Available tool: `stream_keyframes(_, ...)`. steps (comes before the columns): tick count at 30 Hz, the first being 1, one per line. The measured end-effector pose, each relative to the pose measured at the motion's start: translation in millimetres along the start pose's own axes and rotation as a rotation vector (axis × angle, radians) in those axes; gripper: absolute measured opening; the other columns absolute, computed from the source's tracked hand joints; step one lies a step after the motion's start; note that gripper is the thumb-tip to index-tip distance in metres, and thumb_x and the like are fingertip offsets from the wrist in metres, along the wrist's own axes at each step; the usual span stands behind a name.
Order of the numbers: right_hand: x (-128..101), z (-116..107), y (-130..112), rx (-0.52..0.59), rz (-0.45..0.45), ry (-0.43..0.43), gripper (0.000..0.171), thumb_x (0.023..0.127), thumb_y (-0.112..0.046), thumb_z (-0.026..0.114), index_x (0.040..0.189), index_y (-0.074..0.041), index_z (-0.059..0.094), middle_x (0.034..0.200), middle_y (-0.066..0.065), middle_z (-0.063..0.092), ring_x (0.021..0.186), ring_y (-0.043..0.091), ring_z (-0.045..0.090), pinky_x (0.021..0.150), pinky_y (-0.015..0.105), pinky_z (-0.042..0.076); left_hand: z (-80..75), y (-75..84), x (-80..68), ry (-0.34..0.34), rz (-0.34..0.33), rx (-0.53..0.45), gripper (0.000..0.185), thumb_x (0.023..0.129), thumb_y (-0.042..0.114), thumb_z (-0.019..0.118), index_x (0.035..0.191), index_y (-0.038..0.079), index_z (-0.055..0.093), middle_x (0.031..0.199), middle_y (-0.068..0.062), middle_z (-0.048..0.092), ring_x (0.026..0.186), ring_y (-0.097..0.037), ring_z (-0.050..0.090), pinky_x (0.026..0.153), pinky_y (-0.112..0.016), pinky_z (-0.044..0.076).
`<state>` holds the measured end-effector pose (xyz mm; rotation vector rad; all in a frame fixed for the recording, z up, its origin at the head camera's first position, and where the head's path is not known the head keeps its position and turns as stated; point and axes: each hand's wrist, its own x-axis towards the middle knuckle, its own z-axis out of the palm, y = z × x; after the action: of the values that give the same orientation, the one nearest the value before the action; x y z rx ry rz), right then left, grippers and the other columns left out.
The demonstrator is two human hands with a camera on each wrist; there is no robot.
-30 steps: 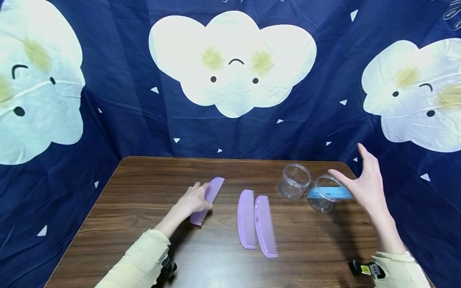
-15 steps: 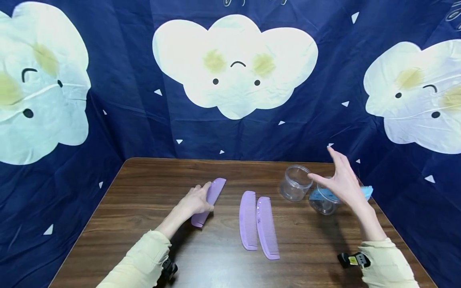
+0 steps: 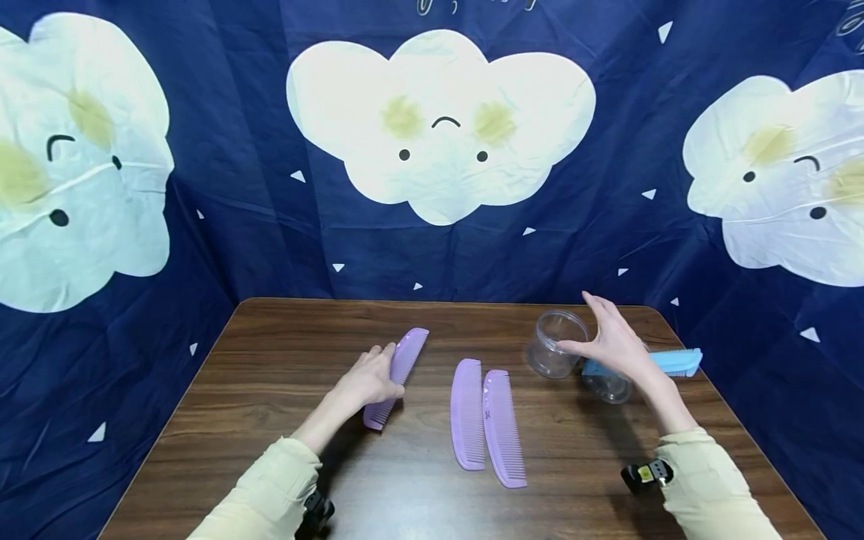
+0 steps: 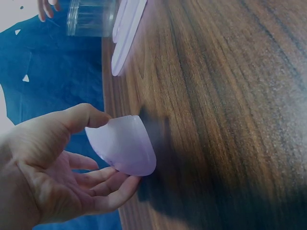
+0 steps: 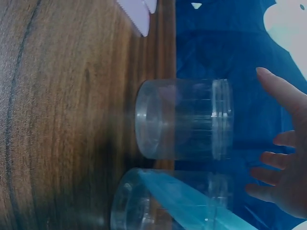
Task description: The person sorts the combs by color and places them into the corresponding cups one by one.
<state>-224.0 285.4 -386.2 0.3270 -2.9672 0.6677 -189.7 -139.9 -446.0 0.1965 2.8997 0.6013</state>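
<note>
My left hand [image 3: 370, 381] holds a purple comb [image 3: 407, 355] between thumb and fingers, at the left of the table; the left wrist view shows the same comb [image 4: 125, 148] gripped by one end. My right hand [image 3: 617, 343], thumb and fingers spread with nothing between them, hovers above the clear jars. One clear jar [image 3: 548, 358] stands just left of that hand, and nothing shows inside it. Beside it, a second jar [image 5: 132, 203] has a blue comb [image 5: 192, 201] leaning in it; in the head view the right hand partly covers this jar.
Two more purple combs, a left one [image 3: 467, 420] and a right one [image 3: 502, 431], lie side by side at the middle of the brown wooden table [image 3: 283, 352]. A dark blue curtain [image 3: 236, 255] with white clouds hangs right behind the table.
My right hand has moved left and slightly lower, from beyond the blue comb's jar toward the other jar. My left hand keeps its hold on the purple comb, almost still.
</note>
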Motion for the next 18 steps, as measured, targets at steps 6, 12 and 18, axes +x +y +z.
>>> stream_keyframes(6,7,10,6,-0.025,-0.02,-0.03,0.116,0.077,-0.054,0.085,0.16,0.001,0.027,0.156,0.035,0.034,0.14,0.052,0.042,0.11,0.068,0.041,-1.6,2.8,-1.6,0.009,0.003,0.008,0.093,0.074,0.024,0.083,0.151,-0.007,0.041,0.135,-0.028,0.055,0.124,-0.044,0.056,0.109,-0.054,0.048)
stream_keyframes(12,13,16,9,-0.081,-0.048,-0.036,0.113,0.077,-0.051,0.086,0.157,0.006,0.031,0.152,0.037,0.039,0.138,0.053,0.044,0.11,0.067,0.042,-2.9,5.3,-4.2,0.036,0.023,0.002,0.091,0.073,0.024,0.082,0.15,-0.006,0.044,0.129,-0.024,0.056,0.116,-0.039,0.058,0.104,-0.052,0.051)
stream_keyframes(18,17,18,10,-0.115,-0.04,-0.061,0.11,0.076,-0.049,0.087,0.155,0.008,0.034,0.151,0.038,0.041,0.137,0.054,0.045,0.107,0.068,0.043,-3.0,8.5,-7.4,0.071,0.049,-0.024,0.088,0.071,0.022,0.081,0.148,-0.004,0.047,0.129,-0.023,0.056,0.114,-0.039,0.058,0.101,-0.052,0.052)
